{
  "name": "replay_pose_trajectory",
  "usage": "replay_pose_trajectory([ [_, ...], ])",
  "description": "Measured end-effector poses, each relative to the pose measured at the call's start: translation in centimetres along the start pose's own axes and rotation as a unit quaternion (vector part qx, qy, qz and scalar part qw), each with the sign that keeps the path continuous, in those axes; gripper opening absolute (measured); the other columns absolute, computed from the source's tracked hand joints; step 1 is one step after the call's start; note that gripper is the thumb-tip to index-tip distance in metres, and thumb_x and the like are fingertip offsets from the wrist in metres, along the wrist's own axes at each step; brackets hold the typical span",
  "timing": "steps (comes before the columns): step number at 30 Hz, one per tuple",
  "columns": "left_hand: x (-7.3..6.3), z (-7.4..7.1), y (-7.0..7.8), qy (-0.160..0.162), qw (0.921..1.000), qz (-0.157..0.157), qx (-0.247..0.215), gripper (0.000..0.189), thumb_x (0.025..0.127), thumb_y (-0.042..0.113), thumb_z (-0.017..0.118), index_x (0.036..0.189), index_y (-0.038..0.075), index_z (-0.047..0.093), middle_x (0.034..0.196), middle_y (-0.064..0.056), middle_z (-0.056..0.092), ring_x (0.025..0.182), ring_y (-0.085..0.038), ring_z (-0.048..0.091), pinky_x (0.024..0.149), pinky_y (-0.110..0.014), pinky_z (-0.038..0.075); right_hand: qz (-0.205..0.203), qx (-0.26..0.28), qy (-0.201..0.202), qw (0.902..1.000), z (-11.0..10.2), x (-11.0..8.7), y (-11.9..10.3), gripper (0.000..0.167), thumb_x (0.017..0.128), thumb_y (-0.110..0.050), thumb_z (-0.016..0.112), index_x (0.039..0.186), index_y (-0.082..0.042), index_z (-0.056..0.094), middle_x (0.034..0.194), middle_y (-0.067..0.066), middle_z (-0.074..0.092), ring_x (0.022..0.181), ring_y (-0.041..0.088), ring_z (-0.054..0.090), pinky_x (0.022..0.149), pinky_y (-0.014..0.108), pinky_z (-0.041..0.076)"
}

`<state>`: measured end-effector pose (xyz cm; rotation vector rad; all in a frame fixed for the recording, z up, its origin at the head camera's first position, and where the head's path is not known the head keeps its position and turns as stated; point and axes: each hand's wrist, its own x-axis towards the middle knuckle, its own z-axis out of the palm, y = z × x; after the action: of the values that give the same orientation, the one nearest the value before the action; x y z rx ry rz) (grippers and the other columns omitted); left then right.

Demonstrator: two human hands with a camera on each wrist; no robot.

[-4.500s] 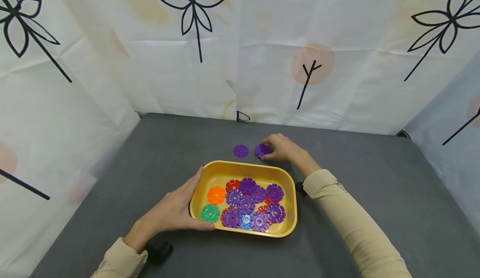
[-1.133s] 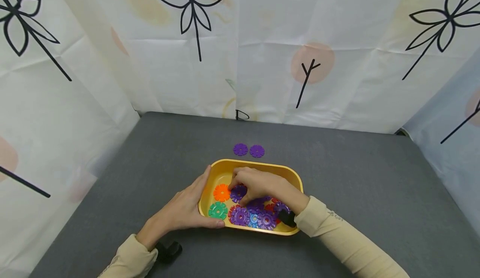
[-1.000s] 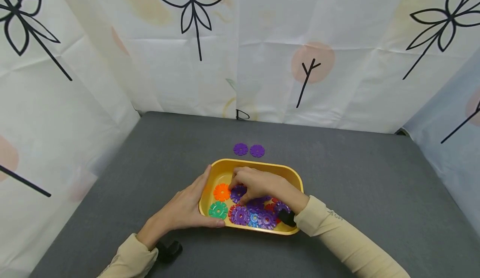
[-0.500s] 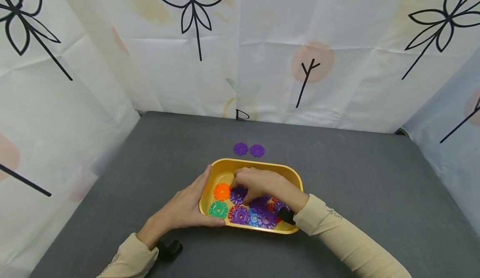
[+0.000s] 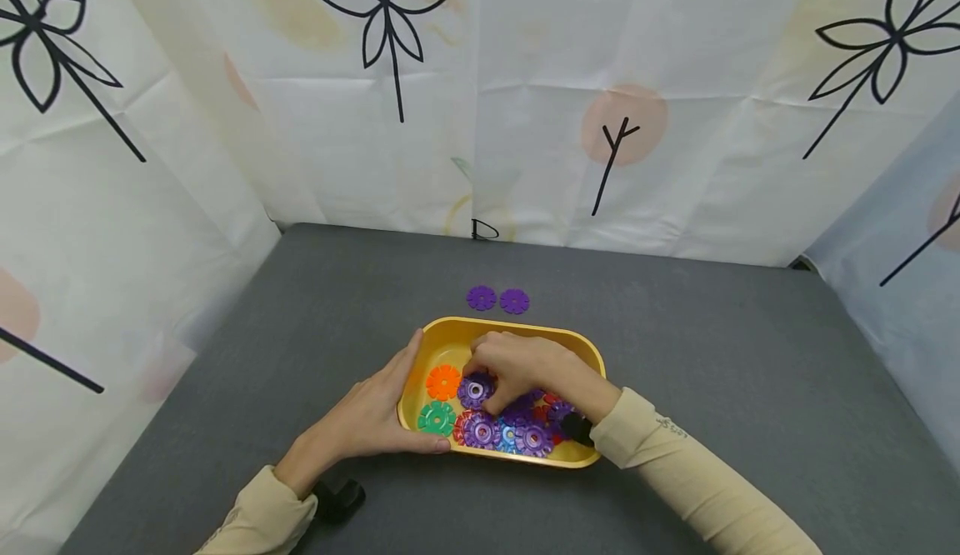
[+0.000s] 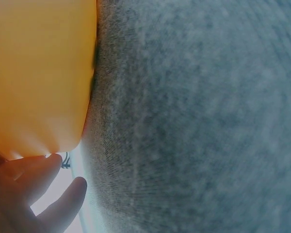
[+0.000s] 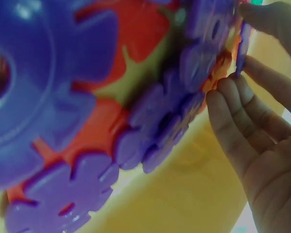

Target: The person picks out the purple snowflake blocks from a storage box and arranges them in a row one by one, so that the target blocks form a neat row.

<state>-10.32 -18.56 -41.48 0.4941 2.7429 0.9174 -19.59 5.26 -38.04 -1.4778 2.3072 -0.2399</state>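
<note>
My left hand (image 5: 367, 415) holds the yellow tray (image 5: 438, 330) by its left end, thumb along the front rim and fingers at the back corner. In the left wrist view, the left hand's fingers (image 6: 70, 199) reach along the tray's outer wall (image 6: 39, 77). My right hand (image 5: 517, 365) reaches into the tray and pinches a purple notched snowflake disc (image 5: 475, 390). In the right wrist view, that snowflake disc (image 7: 242, 48) stands edge-on between thumb and fingers. Several more discs lie in the tray, partly hidden under the right hand and wrist.
Two purple snowflake discs lie side by side behind the tray, a left one (image 5: 481, 297) and a right one (image 5: 514, 301). Inside the tray are an orange disc (image 5: 443, 382), a green disc (image 5: 437, 418), and red and blue ones. Printed cloth walls (image 5: 525, 55) surround the grey table (image 5: 697, 355).
Since the oldest frame, my right hand has let go of the second purple disc behind the tray and moved into the tray. The tray has shifted slightly right. Lately the pinched disc has tilted.
</note>
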Motion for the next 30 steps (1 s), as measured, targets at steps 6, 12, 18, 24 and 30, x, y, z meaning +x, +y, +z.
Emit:
replay_pose_trajectory([
  [6,0.0,0.1,0.0,0.0,1.0,0.003,-0.001,0.135,0.071,0.069,0.082,0.166,0.027,-0.005,0.17,-0.011,0.024,0.128,-0.029,0.057,0.102,-0.055,0.053,-0.007,0.023,0.043,0.9988,-0.7,-0.6,0.0,0.039,0.082,-0.03,0.082,0.115,-0.011,0.076,0.085,0.0,0.057,0.072,0.005,0.041,0.062,0.016,0.034],
  [12,0.0,0.2,-0.1,0.003,1.0,0.008,-0.003,0.136,0.071,0.07,0.082,0.166,0.023,-0.004,0.169,-0.011,0.025,0.127,-0.028,0.057,0.1,-0.054,0.055,0.005,0.034,0.084,0.9958,-1.9,-1.4,0.0,0.048,0.083,-0.03,0.083,0.124,-0.007,0.074,0.093,0.002,0.062,0.078,0.009,0.047,0.067,0.016,0.04],
  [18,0.1,0.2,-0.1,0.0,1.0,0.001,-0.005,0.136,0.071,0.068,0.082,0.166,0.026,-0.004,0.169,-0.011,0.026,0.128,-0.028,0.057,0.101,-0.054,0.054,0.02,0.041,0.118,0.992,-3.3,-2.2,0.4,0.05,0.083,-0.029,0.083,0.127,-0.006,0.072,0.097,0.006,0.063,0.082,0.017,0.056,0.069,0.017,0.045],
  [24,0.1,0.2,-0.1,0.001,1.0,-0.004,-0.007,0.135,0.07,0.068,0.083,0.166,0.027,-0.004,0.169,-0.011,0.026,0.129,-0.029,0.056,0.102,-0.055,0.053,0.051,0.047,0.153,0.9857,-4.7,-3.2,1.1,0.051,0.083,-0.027,0.082,0.129,-0.006,0.071,0.097,0.004,0.064,0.085,0.018,0.057,0.073,0.02,0.049],
  [30,0.1,0.2,0.0,0.0,1.0,-0.006,-0.003,0.136,0.069,0.071,0.081,0.166,0.026,-0.003,0.169,-0.01,0.026,0.13,-0.029,0.055,0.103,-0.054,0.053,0.079,0.047,0.196,0.9763,-5.9,-4.4,2.2,0.052,0.083,-0.027,0.083,0.128,-0.004,0.072,0.095,0.005,0.064,0.086,0.018,0.06,0.076,0.026,0.055],
])
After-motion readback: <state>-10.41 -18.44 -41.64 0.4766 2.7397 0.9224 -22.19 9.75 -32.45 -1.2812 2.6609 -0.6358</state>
